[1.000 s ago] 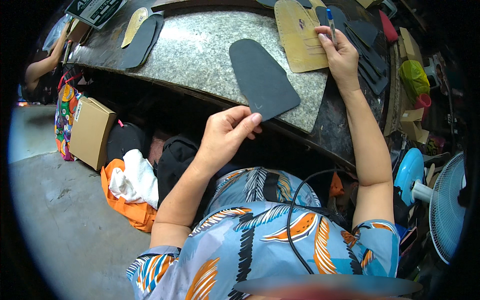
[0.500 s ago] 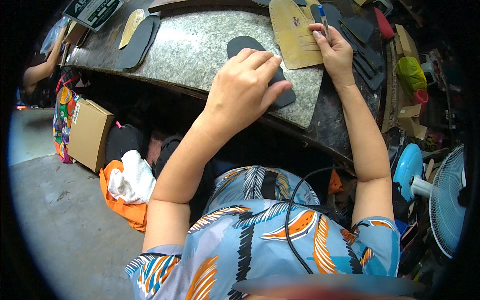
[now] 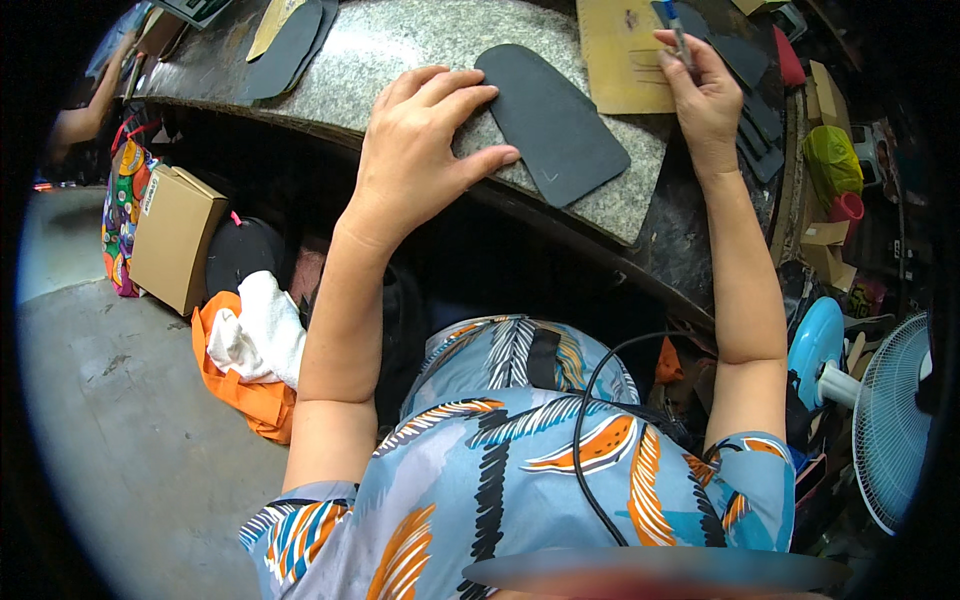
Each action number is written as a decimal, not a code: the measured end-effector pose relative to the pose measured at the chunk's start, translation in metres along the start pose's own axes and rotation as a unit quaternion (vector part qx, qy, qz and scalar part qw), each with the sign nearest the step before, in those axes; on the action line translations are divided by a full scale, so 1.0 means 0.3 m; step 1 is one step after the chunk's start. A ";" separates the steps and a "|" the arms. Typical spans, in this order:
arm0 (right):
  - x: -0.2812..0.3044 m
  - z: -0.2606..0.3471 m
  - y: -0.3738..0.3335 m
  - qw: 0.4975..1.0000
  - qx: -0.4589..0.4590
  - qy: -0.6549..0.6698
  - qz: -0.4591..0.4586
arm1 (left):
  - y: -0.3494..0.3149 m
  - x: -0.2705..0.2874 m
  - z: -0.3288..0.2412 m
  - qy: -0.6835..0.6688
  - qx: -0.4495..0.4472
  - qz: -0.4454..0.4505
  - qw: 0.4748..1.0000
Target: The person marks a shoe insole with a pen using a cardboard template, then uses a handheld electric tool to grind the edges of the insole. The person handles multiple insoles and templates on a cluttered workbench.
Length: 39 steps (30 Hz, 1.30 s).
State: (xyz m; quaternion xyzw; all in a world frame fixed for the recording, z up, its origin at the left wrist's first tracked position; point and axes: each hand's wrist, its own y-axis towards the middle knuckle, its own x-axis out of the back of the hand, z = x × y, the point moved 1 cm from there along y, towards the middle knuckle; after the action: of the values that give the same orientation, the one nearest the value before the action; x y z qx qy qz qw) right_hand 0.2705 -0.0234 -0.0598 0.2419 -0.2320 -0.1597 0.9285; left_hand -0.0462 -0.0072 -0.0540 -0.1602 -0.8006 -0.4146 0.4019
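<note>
A dark grey sole-shaped sheet (image 3: 555, 125) lies flat on the speckled stone worktop (image 3: 400, 40). My left hand (image 3: 420, 150) rests palm down on the stone with fingers spread, its fingertips on the sheet's left edge. Farther right, my right hand (image 3: 700, 90) holds a blue pen (image 3: 675, 30) and rests beside a tan cardboard pattern (image 3: 620, 55) on the worktop.
More dark and tan cut pieces (image 3: 290, 40) lie at the worktop's far left, and dark pieces (image 3: 755, 120) are stacked at its right. A cardboard box (image 3: 175, 235), an orange-and-white cloth (image 3: 250, 350) and a black bag sit on the floor. A fan (image 3: 890, 410) stands at right. Another person's arm (image 3: 85, 120) shows far left.
My left hand rose from the worktop's front edge onto the stone and now presses flat at the dark sheet's left edge. The right hand kept the pen by the cardboard pattern.
</note>
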 end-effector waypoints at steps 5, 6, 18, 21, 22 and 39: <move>0.017 0.110 0.019 0.992 0.097 0.014 -0.074 | -0.003 -0.005 -0.004 0.013 0.006 -0.021 1.000; 0.012 0.135 0.015 0.990 0.097 0.052 -0.082 | -0.001 -0.003 -0.001 0.009 0.006 -0.016 1.000; -0.108 0.170 -0.056 0.978 0.005 -0.170 0.119 | 0.004 -0.009 -0.009 -0.001 0.048 -0.031 0.998; -0.075 0.199 -0.038 0.995 -0.054 -0.010 0.085 | 0.003 -0.008 -0.008 0.001 0.046 -0.032 0.998; -0.056 0.212 -0.036 0.987 -0.095 0.077 0.102 | 0.003 -0.007 -0.007 0.000 0.044 -0.030 0.999; -0.091 0.181 -0.050 0.973 -0.076 0.063 0.210 | 0.000 -0.029 -0.004 -0.012 0.065 -0.054 0.996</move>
State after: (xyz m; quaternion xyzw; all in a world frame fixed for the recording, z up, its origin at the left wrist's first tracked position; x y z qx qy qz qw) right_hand 0.2171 -0.0449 -0.0352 0.1256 -0.2055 0.0377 0.9698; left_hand -0.0402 -0.0075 -0.0603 -0.0958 -0.8381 -0.3810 0.3785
